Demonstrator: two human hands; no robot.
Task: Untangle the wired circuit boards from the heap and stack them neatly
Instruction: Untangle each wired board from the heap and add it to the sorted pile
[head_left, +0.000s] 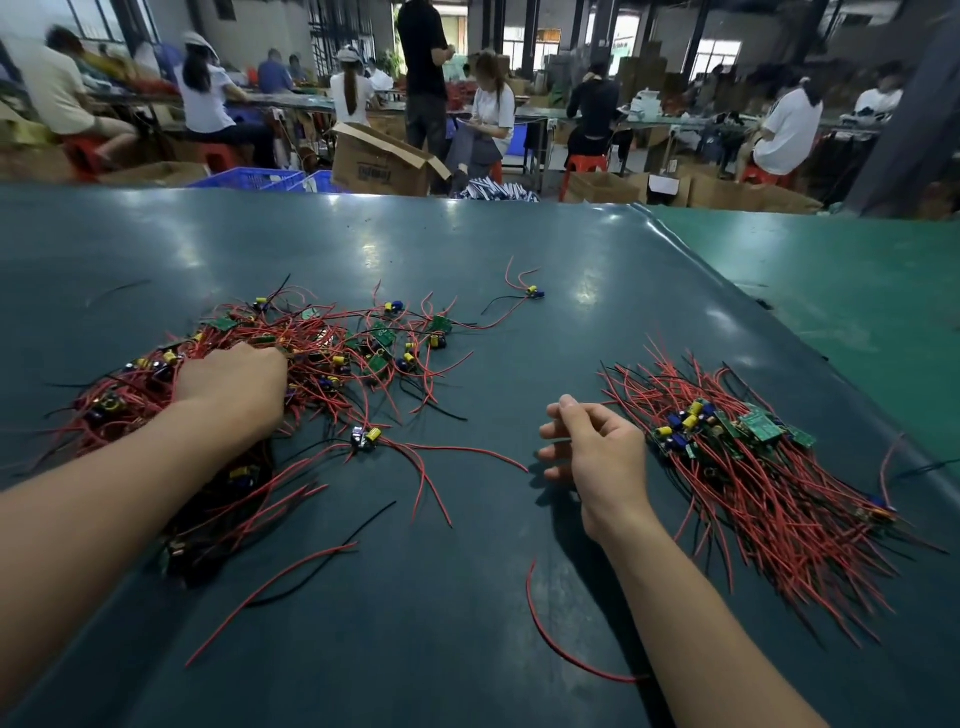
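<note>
A: Entry, heap. The heap (291, 353) of wired boards lies on the left half of the dark green surface (519, 249), red and black leads knotted together, small green boards and yellow and blue capacitors showing through.

B: Stack?

A: The stack (748, 441) sits on the right half, well apart from the heap. Boards bunched at its upper middle, red leads combed mostly one way, fanning toward the near right.

B: Left hand?

A: The left hand (231, 382) is down in the heap, back of the hand up, fingers curled into the wires. The fingertips are buried, so whether the grip has closed on a particular board or lead, I cannot tell.

B: Right hand?

A: The right hand (597, 447) hovers between heap and stack, just beside the stack's left edge. Fingers loosely bent, thumb near the forefinger, nothing held; grip slack.

B: Strays?

A: One single board (366, 436) with a yellow capacitor lies just below the heap, its red leads trailing right. Another lone board (534, 292) sits beyond the heap, toward the far edge. A loose red wire (558, 644) curves by the right forearm.

B: Surroundings?

A: A lighter green surface (831, 291) adjoins on the right. Beyond are an open cardboard box (379, 161), blue crates (249, 179), red stools (584, 166), and seated workers (493, 114) at long benches, blurred.
</note>
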